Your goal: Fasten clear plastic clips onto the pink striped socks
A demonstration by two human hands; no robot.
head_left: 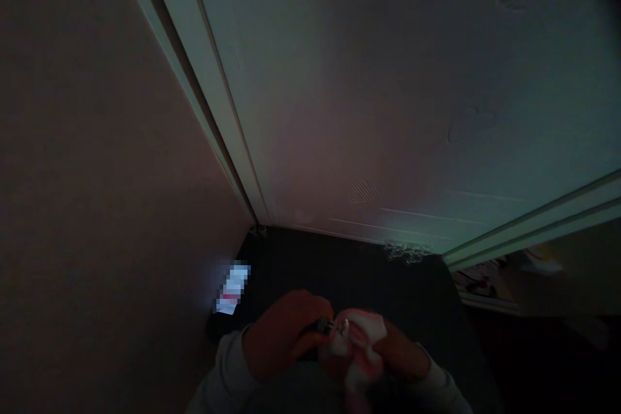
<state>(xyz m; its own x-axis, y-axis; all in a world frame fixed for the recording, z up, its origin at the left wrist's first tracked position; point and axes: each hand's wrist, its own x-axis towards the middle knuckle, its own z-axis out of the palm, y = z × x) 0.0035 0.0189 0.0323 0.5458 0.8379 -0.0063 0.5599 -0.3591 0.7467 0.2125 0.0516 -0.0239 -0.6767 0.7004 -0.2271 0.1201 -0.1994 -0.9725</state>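
Observation:
My left hand (287, 334) is closed, its fingers pinching a small dark item with a shiny metal part (343, 326) that cannot be made out in the dim light. A pink and white cloth (367, 326) is bunched in my right hand (402, 350), whose fingers are mostly hidden behind it. The cloth meets the shiny part between the two hands, and a loose end hangs down toward my lap. Both forearms wear light sleeves.
A lit phone screen (233, 288), blurred out, is at the left by the wall (121, 194). A dark surface (310, 259) lies below a pale panel (339, 97) with heart-shaped marks. Clear bead-like things (407, 251) lie along its edge. Papers (485, 281) show at the right.

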